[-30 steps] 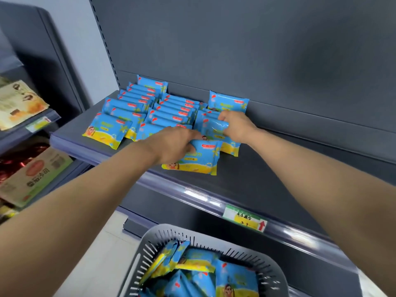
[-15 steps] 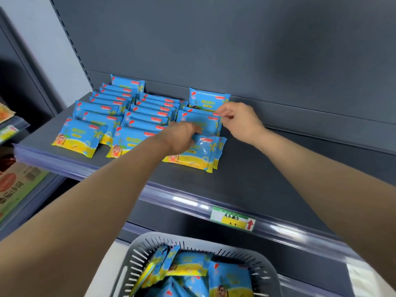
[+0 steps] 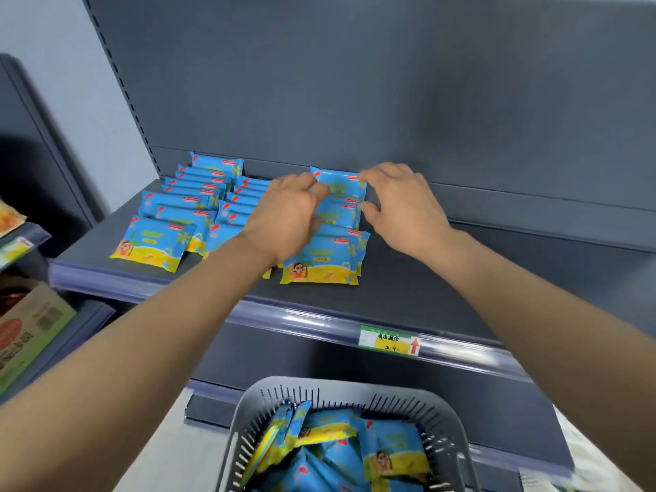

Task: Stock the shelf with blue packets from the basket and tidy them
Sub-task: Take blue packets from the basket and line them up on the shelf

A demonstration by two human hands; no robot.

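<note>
Blue packets lie in three rows on the dark shelf (image 3: 461, 289). Two full rows (image 3: 198, 204) fill the left part. The third, shorter row runs from a front packet (image 3: 324, 259) back to a rear packet (image 3: 340, 184) that stands against the back panel. My left hand (image 3: 287, 214) has its fingers curled onto the left edges of this row's rear packets. My right hand (image 3: 401, 204) touches their right edges with spread fingers and thumb. More blue packets (image 3: 390, 452) lie loose in the grey basket (image 3: 443, 413) below.
A green and yellow price tag (image 3: 388, 340) sits on the shelf's front rail. The shelf's right half is bare. A neighbouring shelf unit on the left holds a cardboard box (image 3: 32, 328) and other goods.
My left hand has left the front packet and moved back to the rear packets of the third row. My right hand has shifted to their right edge. The row looks straighter.
</note>
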